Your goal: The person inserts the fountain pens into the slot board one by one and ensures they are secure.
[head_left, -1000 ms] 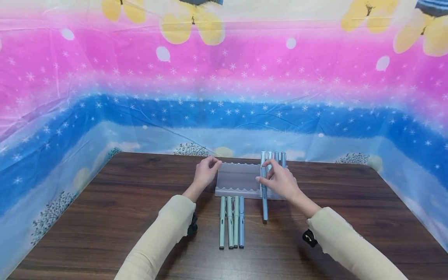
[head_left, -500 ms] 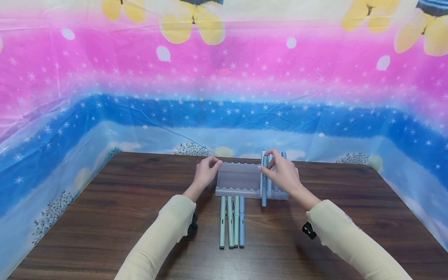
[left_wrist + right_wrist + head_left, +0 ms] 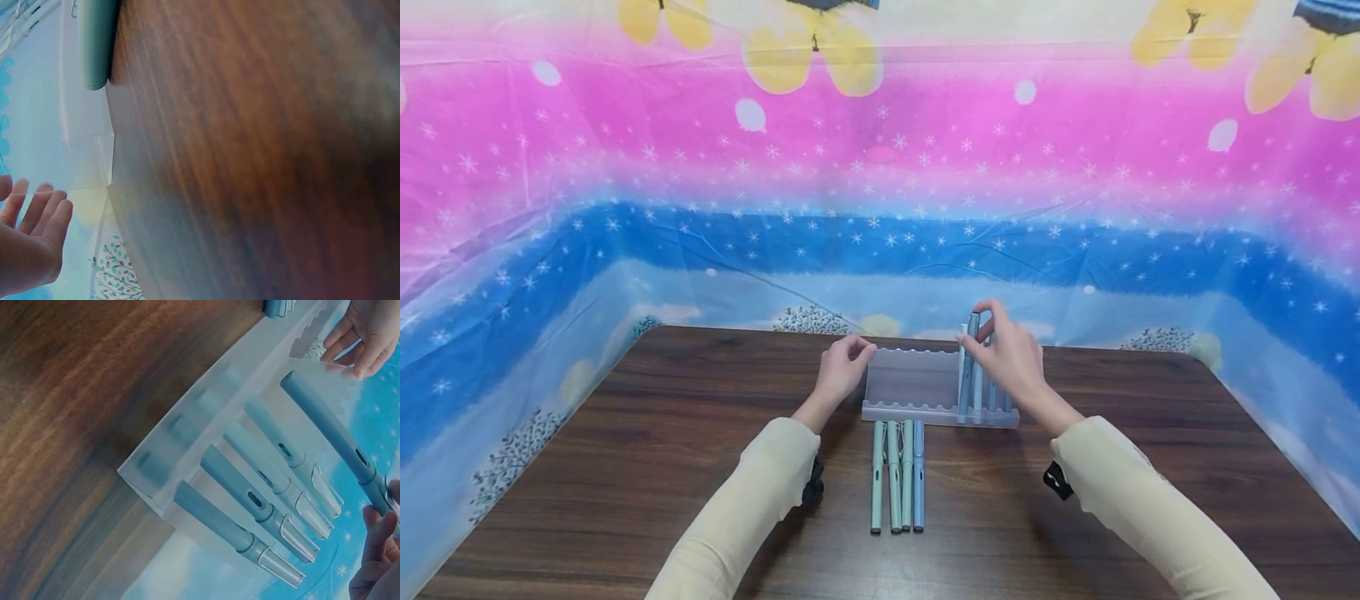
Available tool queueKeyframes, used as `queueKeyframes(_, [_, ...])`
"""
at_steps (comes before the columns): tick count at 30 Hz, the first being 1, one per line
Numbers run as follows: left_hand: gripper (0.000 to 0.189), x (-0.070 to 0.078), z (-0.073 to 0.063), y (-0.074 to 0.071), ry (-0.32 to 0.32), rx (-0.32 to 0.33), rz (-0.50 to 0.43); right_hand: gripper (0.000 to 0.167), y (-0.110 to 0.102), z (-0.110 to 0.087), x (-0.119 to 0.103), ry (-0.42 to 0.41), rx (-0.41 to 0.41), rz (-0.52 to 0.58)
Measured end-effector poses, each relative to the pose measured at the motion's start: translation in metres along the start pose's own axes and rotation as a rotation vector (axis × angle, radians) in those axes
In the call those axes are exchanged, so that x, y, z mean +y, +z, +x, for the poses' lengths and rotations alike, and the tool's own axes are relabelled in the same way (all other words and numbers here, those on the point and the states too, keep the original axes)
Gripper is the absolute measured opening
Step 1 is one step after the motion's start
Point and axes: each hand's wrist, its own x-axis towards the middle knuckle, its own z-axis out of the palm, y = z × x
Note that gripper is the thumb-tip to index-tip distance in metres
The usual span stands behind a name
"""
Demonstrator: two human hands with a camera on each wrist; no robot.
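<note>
R hand [image 3: 1011, 358], fingers curled, pinches blue pen [image 3: 328, 428], now farther back than a sec ago; not seated in rack [image 3: 913, 379] nr table's [image 3: 662, 417] far edge. L hand [image 3: 841, 367] pinches rack's top-left corner.

Pale cream long sleeves [image 3: 752, 492], small black pieces [image 3: 1057, 481] beneath both cuffs [image 3: 1075, 433].
</note>
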Motion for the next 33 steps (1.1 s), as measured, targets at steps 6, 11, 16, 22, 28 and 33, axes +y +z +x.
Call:
queueKeyframes(6, [0.019,-0.001,0.001,0.0,0.001,0.002,0.009,0.04,0.001,0.005,-0.001,-0.026,0.062,0.007])
queueKeyframes(11, [0.019,0.0,0.001,0.0,-0.002,0.004,0.01,0.04,0.005,0.008,-0.002,-0.065,0.101,0.003])
queueKeyframes(16, [0.018,0.0,0.001,0.001,0.008,0.014,0.016,0.04,0.011,0.008,-0.003,-0.081,0.125,0.005])
queueKeyframes(22, [0.017,-0.001,0.001,0.001,0.034,0.033,0.043,0.039,0.021,0.003,-0.003,-0.055,0.107,0.029])
queueKeyframes(28, [0.018,-0.001,0.001,0.001,0.046,0.03,0.047,0.038,0.026,-0.003,-0.002,-0.065,0.094,0.001])
queueKeyframes(33, [0.018,-0.001,0.0,0.0,0.041,0.024,0.041,0.039,0.029,-0.006,0.0,-0.069,0.075,-0.007])
